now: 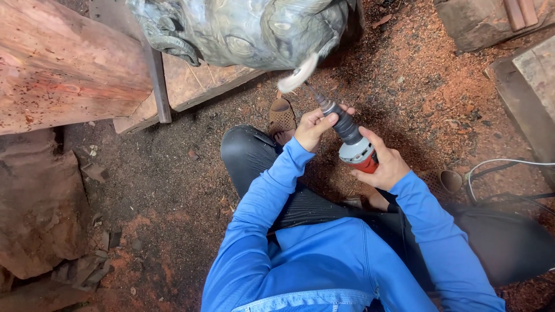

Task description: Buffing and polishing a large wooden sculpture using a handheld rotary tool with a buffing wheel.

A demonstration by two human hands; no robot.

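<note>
— Down at knee level in the head view, what is in the hands?

— A handheld rotary grinder [354,143], dark at the front grip, pale grey and red at the motor body. A thin shaft runs up from it to a white buffing wheel [298,73], which is blurred, as if spinning, and sits right at the underside of a grey-green carved sculpture [243,29]. I cannot tell whether wheel and carving actually touch.

— How would that tool handle?

— My judgement: rigid and fairly dense at the motor end, light at the shaft. The long shaft would let the wheel wander, so it wants one grip far forward by the collar and one back on the body, which is how it is held.

— And the hands?

— Left hand [315,126] is wrapped narrowly around the front, fingers curled over the collar. Right hand [386,166] is closed under and around the red rear part, thumb on top. Both hold the tool; neither is open.

— Anything else around?

— Blue sleeves, dark trousers, a brown perforated sandal [281,117] just beyond the left hand. Reddish sawdust over the dirt ground [173,190], a big reddish timber block [63,63] at upper left, and a white cable [497,164] at right.
</note>
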